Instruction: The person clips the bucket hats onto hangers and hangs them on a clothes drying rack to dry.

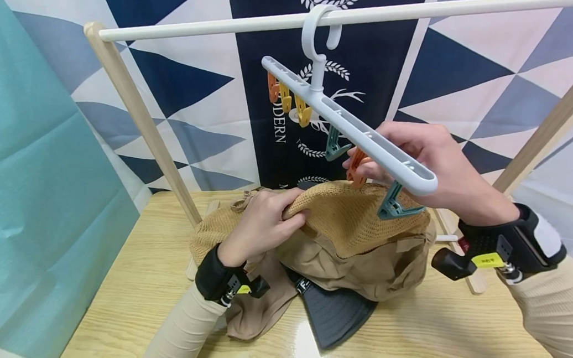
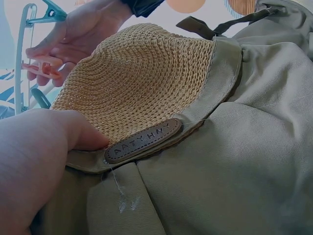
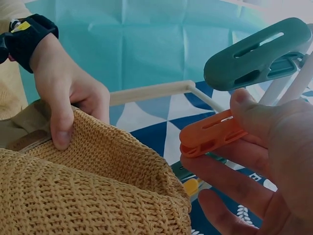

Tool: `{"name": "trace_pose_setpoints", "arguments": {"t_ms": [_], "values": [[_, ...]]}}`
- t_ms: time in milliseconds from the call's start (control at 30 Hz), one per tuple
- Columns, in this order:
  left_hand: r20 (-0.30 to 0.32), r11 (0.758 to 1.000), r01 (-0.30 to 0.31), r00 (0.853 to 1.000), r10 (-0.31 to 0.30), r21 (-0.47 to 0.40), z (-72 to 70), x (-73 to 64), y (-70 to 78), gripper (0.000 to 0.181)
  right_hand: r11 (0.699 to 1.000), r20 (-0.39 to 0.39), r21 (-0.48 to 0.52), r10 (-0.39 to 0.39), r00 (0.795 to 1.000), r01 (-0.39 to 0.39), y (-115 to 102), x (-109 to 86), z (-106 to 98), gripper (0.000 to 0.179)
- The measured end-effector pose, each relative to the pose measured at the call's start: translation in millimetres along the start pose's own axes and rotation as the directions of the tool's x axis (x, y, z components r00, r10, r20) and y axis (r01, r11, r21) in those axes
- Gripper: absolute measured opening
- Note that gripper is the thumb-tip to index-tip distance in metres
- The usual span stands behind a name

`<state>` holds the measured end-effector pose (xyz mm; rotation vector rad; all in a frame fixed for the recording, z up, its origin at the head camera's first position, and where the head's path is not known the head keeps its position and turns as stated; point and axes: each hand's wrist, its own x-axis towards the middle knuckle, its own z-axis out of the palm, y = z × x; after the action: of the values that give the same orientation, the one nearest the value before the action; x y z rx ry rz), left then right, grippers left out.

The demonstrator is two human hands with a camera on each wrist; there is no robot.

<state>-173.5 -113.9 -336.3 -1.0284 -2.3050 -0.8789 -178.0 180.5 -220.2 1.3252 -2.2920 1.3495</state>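
My left hand (image 1: 266,222) pinches the rim of a tan woven sun hat (image 1: 344,213), thumb inside. A leather label (image 2: 144,141) is sewn on its khaki band in the left wrist view. Above the hat, a pale grey clip hanger (image 1: 350,117) hooks over a white rod. At its near end, my right hand (image 1: 429,161) pinches an orange clip (image 3: 210,133) between thumb and fingers. The clip's mouth is close to the hat's woven edge; whether it touches I cannot tell. One teal clip (image 3: 259,54) hangs beside that hand.
Under the hat lies khaki cloth (image 1: 345,269) with a dark hat brim (image 1: 339,316) below it on the wooden table (image 1: 395,342). A wooden post (image 1: 141,119) carries the white rod (image 1: 202,27) on the left. Yellow clips (image 1: 301,110) hang at the hanger's far end.
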Motion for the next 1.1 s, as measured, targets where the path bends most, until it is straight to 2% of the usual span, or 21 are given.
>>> {"name": "trace_pose_setpoints", "arguments": {"t_ms": [167,400,500,700,1100], "values": [[0.002,1.0,0.001,1.0,-0.001,-0.001,-0.4,0.2,0.4,0.014,1.0,0.002,0.013,0.015,1.0,-0.015,0.6,0.0,0.3,0.018],[0.003,1.0,0.009,1.0,-0.009,0.007,-1.2,0.5,1.0,0.014,0.984,0.013,0.173,0.048,0.999,-0.05,1.8,1.3,0.3,0.014],[0.001,1.0,0.01,1.0,-0.01,0.01,-1.5,0.4,0.9,0.014,0.986,0.005,0.159,0.053,0.999,-0.053,1.8,1.5,0.6,0.014],[-0.007,1.0,0.008,1.0,-0.008,0.018,-1.6,-0.3,0.1,0.012,0.995,-0.021,0.045,0.086,0.996,-0.085,-0.8,1.6,1.0,0.013],[-0.025,1.0,0.014,1.0,-0.013,0.026,-3.1,-0.9,-0.1,0.012,0.983,-0.005,0.172,0.069,0.998,-0.067,0.9,2.4,1.9,0.013]]}}
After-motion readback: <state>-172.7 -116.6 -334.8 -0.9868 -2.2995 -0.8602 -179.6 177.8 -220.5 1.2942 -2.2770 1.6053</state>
